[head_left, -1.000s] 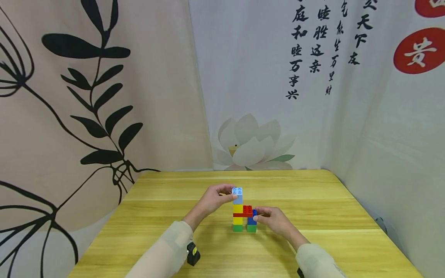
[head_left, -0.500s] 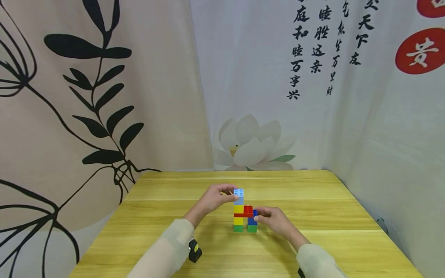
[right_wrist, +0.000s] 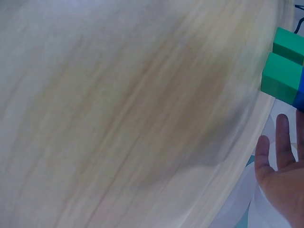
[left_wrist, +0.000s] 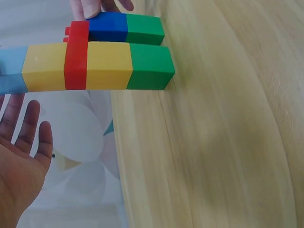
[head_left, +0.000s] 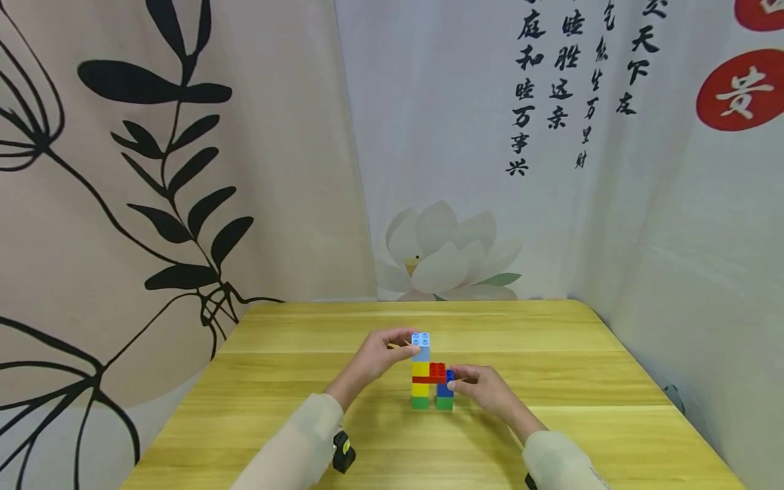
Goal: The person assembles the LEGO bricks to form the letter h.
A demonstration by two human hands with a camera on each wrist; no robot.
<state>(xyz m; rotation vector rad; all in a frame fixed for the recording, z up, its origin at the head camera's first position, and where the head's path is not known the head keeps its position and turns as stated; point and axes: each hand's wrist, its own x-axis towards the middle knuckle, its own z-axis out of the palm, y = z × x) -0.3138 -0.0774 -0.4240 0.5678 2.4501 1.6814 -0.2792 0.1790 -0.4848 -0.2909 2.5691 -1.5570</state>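
Note:
A small structure of toy building blocks stands upright on the table in the head view. Its taller left column has a green block (left_wrist: 152, 66) at the foot, yellow blocks (left_wrist: 109, 65) above and a light blue block (head_left: 420, 352) on top. A flat red block (head_left: 437, 369) runs sideways from this column to the shorter right one, made of a blue block (left_wrist: 108, 27) on a green block (head_left: 444, 403). My left hand (head_left: 375, 355) pinches the light blue block from the left, thumb on its near side. My right hand (head_left: 486, 391) pinches the blue block from the right.
The wooden table (head_left: 294, 435) reaches back to a wall hanging (head_left: 441, 150) with dark leaves, a lotus and writing. A black wrist camera (head_left: 344, 452) sits under the left sleeve. A dark cable (head_left: 674, 396) shows past the right table edge.
My left hand has sunk very slightly at the light blue block, and its sleeve has shifted a little. The right hand and the blocks keep their arrangement.

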